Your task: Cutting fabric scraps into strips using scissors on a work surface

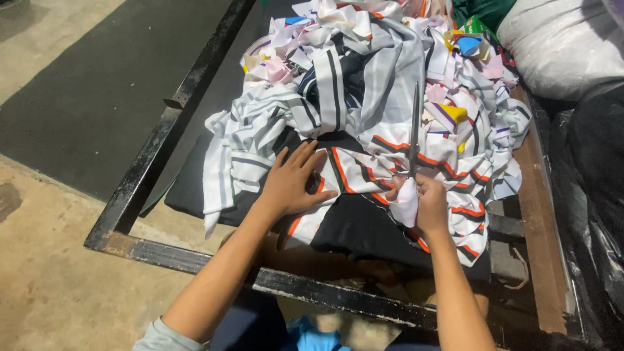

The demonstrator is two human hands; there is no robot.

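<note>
My left hand [294, 179] lies flat, fingers spread, on a white fabric piece with orange and black stripes [354, 170] that rests on a black cloth [354, 227]. My right hand [430, 203] grips the cloth-wrapped handles of long scissors [414, 130], whose closed blades point away from me over the striped fabric. A big heap of striped white, grey and dark fabric scraps [364, 71] rises just beyond both hands.
The pile sits on a black metal frame [146, 162] with a wooden rail [539, 214] on the right. A white sack [565, 42] and dark plastic bags [595, 175] stand at right. A concrete floor [45, 273] and a dark mat [97, 84] lie to the left.
</note>
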